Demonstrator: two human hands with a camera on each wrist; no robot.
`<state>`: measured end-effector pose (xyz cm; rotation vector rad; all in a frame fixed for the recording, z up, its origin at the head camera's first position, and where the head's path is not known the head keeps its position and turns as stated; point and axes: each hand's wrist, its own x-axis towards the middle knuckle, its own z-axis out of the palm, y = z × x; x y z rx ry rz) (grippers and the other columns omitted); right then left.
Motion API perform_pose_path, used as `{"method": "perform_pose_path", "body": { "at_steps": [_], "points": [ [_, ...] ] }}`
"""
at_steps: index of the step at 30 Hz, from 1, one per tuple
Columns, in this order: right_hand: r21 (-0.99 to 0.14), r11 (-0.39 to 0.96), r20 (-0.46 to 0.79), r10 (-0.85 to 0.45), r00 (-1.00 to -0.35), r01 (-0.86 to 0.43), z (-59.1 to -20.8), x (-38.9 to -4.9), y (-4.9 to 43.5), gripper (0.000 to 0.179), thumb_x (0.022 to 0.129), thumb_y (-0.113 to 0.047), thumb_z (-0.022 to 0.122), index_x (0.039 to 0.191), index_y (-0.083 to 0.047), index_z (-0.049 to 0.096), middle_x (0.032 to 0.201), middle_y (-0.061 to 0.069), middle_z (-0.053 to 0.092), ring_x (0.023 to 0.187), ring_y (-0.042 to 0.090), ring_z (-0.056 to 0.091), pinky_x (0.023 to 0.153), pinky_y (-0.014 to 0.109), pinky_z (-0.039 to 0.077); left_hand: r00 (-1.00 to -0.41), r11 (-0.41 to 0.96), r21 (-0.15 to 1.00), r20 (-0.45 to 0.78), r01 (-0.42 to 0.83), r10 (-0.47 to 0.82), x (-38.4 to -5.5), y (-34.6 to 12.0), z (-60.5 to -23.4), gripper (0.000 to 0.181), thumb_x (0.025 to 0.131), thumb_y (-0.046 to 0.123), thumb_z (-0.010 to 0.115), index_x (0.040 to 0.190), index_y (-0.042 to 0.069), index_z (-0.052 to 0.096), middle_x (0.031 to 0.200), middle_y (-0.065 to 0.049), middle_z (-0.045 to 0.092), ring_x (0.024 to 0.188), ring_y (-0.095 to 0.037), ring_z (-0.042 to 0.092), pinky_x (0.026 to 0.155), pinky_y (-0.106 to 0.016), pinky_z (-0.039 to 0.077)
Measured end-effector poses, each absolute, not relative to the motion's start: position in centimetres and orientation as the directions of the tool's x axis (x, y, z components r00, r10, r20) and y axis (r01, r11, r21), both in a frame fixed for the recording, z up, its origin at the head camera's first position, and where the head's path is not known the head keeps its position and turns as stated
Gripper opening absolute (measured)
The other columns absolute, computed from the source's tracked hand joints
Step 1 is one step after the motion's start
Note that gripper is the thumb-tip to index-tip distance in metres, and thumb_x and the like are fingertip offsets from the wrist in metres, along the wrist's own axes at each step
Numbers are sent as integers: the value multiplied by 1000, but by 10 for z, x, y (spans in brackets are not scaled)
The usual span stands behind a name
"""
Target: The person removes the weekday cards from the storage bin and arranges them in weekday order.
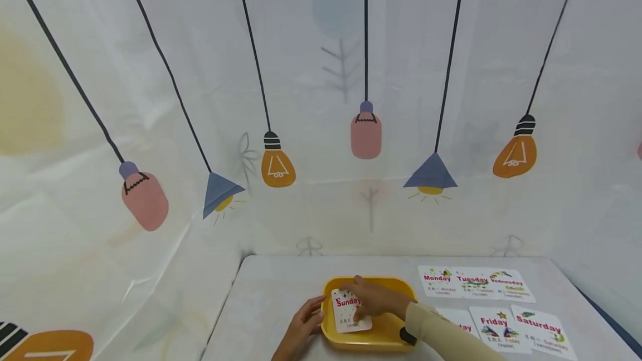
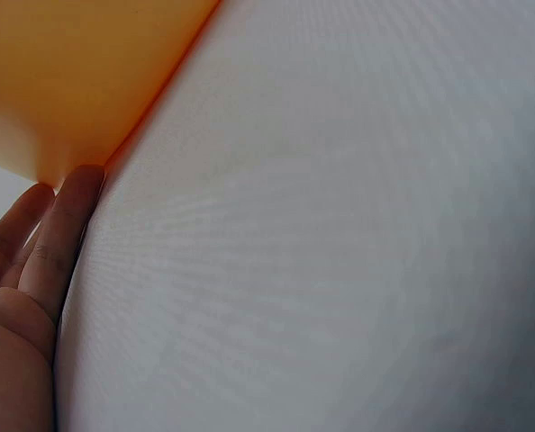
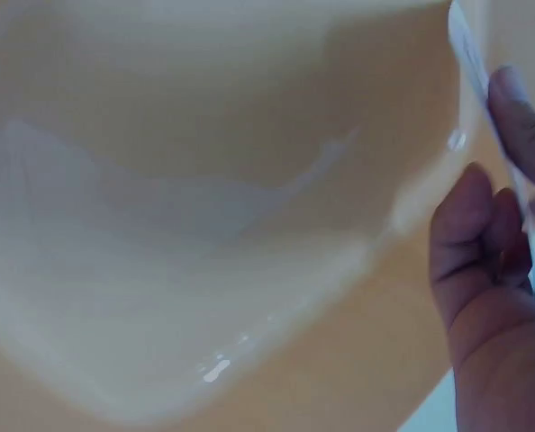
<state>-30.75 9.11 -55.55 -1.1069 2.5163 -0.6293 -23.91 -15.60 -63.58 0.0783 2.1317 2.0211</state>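
Note:
A yellow tray (image 1: 381, 344) sits on the table. My right hand (image 1: 378, 298) reaches over it and pinches a white "Sunday" card (image 1: 343, 319) above its left part. The card shows edge-on in the right wrist view, where the right hand (image 3: 497, 297) has thumb and fingers on its two faces. At the tray's left side is my left hand (image 1: 301, 325); its extended fingers touch the tray's outer wall (image 2: 78, 81) in the left wrist view.
Right of the tray lie "Monday" (image 1: 438, 289), "Tuesday" (image 1: 473, 294) and "Wednesday" (image 1: 512, 294) cards. Nearer, "Friday" (image 1: 494, 344) and "Saturday" (image 1: 539, 338) cards lie beside another card (image 1: 453, 316), partly hidden by the right sleeve (image 1: 446, 336). A lamp-printed curtain (image 1: 311, 210) hangs behind the table.

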Motion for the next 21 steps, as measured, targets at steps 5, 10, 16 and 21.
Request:
{"method": "perform_pose_path", "body": {
  "at_steps": [5, 10, 16, 21],
  "points": [
    [-575, 537, -65, -782, -620, -617, -555, -308, 96, 41, 83, -28, 81, 118, -20, 63, 107, -6, 52, 90, 1, 49, 84, 22, 49, -977, 51, 994, -109, -101, 182, -238, -155, -638, 49, 100, 28, 60, 144, 9, 51, 144, -30, 48, 120, -31, 61, 87, -40, 60],
    [-577, 484, -6, -808, -589, -658, -553, -310, 99, 34, 80, -31, 82, 110, -19, 71, 112, -7, 66, 99, 1, 55, 90, 26, 51, -979, 48, 995, -91, -83, 182, -237, -154, -637, 50, 100, 28, 59, 145, 9, 50, 144, -32, 47, 121, -33, 60, 88, -40, 60],
    [-608, 492, 7, -782, -623, -623, -553, -313, 106, 27, 80, -35, 82, 104, -23, 75, 109, -13, 69, 100, 2, 58, 95, 33, 51, -978, 73, 992, -113, -102, 174, -237, -154, -639, 51, 99, 31, 61, 144, 10, 51, 146, -31, 46, 122, -33, 60, 88, -40, 60],
    [-634, 485, 52, -750, -659, -602, -554, -316, 115, 25, 83, -33, 80, 106, -25, 75, 109, -13, 69, 100, 2, 59, 91, 27, 53, -976, 54, 993, -110, -101, 188, -240, -156, -640, 51, 100, 31, 60, 145, 10, 50, 148, -31, 45, 122, -31, 60, 88, -40, 59]
  ]
}}
